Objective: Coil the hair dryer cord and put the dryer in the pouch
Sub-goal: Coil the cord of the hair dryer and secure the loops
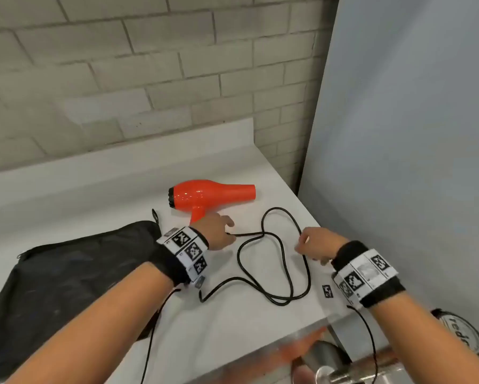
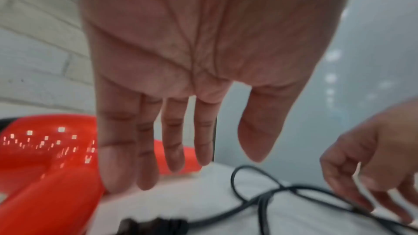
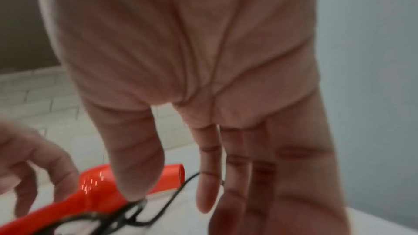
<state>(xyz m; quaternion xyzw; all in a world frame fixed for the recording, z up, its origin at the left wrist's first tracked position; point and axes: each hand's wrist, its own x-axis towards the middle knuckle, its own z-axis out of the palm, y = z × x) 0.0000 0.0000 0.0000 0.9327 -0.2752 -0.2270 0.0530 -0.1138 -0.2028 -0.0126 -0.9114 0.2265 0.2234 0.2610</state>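
We are at the start of coiling — both hands, left hand (image 1: 219, 231) and right hand (image 1: 316, 245), hover with fingers spread, holding nothing, over the loose cord (image 1: 274, 261) beside the hair dryer (image 1: 205, 195); the pouch (image 1: 66, 273) lies left. Next we must gather loops.

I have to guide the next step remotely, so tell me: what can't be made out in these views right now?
- Plug end of the cord: runs under the left wrist band in the head view.
- Pouch opening: covered by the left forearm.
- Dryer handle: left hand hides it.
- Right hand touching the cord or not: too blurred in the wrist views.
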